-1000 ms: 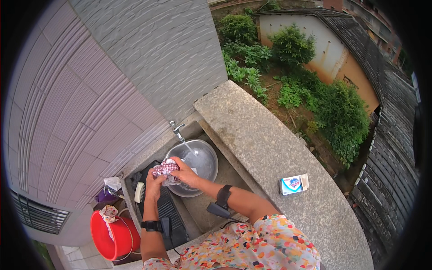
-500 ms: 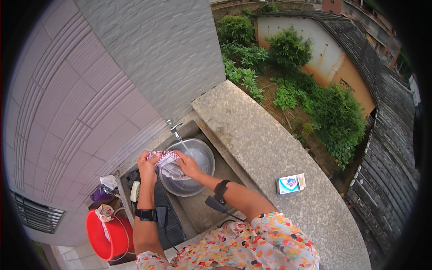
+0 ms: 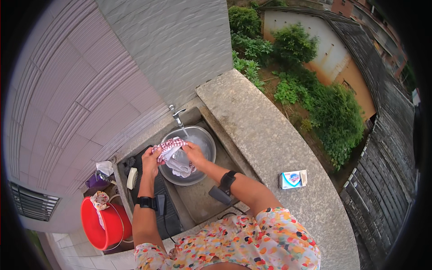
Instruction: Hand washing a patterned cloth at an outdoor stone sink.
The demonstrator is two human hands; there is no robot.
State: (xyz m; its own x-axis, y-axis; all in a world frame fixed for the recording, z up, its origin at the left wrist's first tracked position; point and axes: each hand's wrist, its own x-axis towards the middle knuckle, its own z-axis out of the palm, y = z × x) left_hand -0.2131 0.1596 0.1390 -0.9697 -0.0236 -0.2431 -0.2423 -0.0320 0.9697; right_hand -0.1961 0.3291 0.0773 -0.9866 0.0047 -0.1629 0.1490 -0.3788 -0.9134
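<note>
A wet white cloth garment with a red-and-white checked band (image 3: 173,155) hangs between my two hands, its lower end drooping over the metal basin. My left hand (image 3: 150,160) is closed on its left end, and my right hand (image 3: 193,153) pinches the right end of the checked band. Below it, the round metal basin (image 3: 191,182) stands in the stone sink and holds water. Water runs from the chrome tap (image 3: 177,116) into the basin, just behind my right hand.
A ribbed dark washboard (image 3: 167,215) and a scrubbing brush (image 3: 132,178) lie at the sink's left side. A red bucket (image 3: 102,229) with cloth on its rim stands further left. On the right stone ledge (image 3: 265,135) sits a small white-and-blue box (image 3: 293,179).
The cloth is now spread wider between my hands, showing more of the checked band, and its white part hangs lower. My view has shifted slightly.
</note>
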